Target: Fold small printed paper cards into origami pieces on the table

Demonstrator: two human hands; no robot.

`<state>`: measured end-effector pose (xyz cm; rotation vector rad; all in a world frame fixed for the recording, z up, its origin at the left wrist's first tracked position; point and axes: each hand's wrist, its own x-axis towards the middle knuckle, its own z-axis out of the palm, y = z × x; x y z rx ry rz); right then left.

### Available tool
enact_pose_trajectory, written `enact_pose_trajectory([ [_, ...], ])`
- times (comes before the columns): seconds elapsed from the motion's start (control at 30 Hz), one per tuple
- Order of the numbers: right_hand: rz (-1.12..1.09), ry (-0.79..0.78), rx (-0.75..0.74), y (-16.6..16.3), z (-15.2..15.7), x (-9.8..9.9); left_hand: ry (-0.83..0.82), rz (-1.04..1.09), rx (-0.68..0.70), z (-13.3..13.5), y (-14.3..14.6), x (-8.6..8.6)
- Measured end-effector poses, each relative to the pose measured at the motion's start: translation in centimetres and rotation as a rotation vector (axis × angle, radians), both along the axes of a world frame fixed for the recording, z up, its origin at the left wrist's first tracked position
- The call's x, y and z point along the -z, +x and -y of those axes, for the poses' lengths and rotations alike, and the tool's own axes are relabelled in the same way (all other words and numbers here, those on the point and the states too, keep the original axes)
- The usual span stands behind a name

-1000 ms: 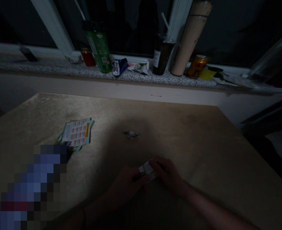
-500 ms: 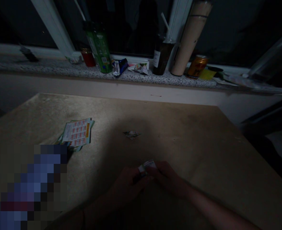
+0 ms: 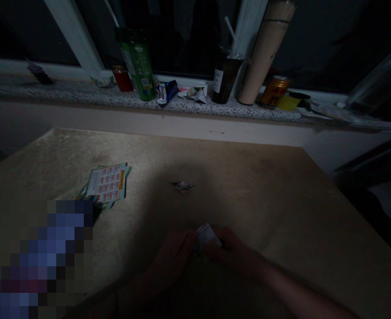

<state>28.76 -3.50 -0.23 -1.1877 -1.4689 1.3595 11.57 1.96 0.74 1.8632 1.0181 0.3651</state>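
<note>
The scene is dim. Both hands meet low at the centre of a tan table (image 3: 265, 186). My left hand (image 3: 172, 261) and my right hand (image 3: 230, 252) are closed together on a small folded piece of printed paper (image 3: 206, 234), which sticks up between the fingertips. Further out on the table lies a small folded paper shape (image 3: 183, 186). A stack of printed sheets (image 3: 107, 184) with red squares lies to the left.
A granite sill (image 3: 82, 93) runs behind the table, carrying a green bottle (image 3: 137, 64), a red jar (image 3: 122, 79), a dark bottle (image 3: 224, 79), a tall beige tube (image 3: 265, 53), a gold can (image 3: 273, 92) and wrappers (image 3: 167, 91). A blurred patch covers the lower left.
The folded paper has turned between the fingers and now stands more upright. My hands have shifted slightly while staying together at the same spot.
</note>
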Motion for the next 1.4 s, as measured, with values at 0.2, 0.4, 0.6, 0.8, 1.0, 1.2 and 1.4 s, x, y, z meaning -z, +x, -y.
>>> enact_pose_trajectory([
  [0.2, -0.007, -0.090, -0.065, 0.03, 0.18, 0.31, -0.016, 0.048, -0.007, -0.14, 0.02, 0.27],
  [0.4, 0.055, -0.125, -0.194, 0.41, -0.10, -0.34, 0.031, 0.089, -0.012, -0.09, -0.09, 0.62],
  [0.6, 0.010, -0.094, -0.252, 0.45, 0.10, 0.03, 0.152, 0.066, 0.107, -0.26, 0.26, 0.18],
  [0.8, 0.095, -0.141, -0.162, 0.24, 0.15, -0.02, 0.184, 0.049, 0.114, -0.42, 0.26, 0.17],
  [1.0, 0.082, -0.095, -0.111, 0.34, -0.10, -0.11, 0.082, 0.103, 0.081, -0.51, -0.09, 0.26],
  [1.2, 0.031, -0.048, -0.001, 0.29, -0.45, 0.01, -0.147, 0.100, 0.341, -0.60, 0.23, 0.16],
  [1.4, 0.001, -0.004, -0.008, 0.36, -0.38, -0.24, -0.138, 0.165, 0.339, -0.53, 0.17, 0.26],
])
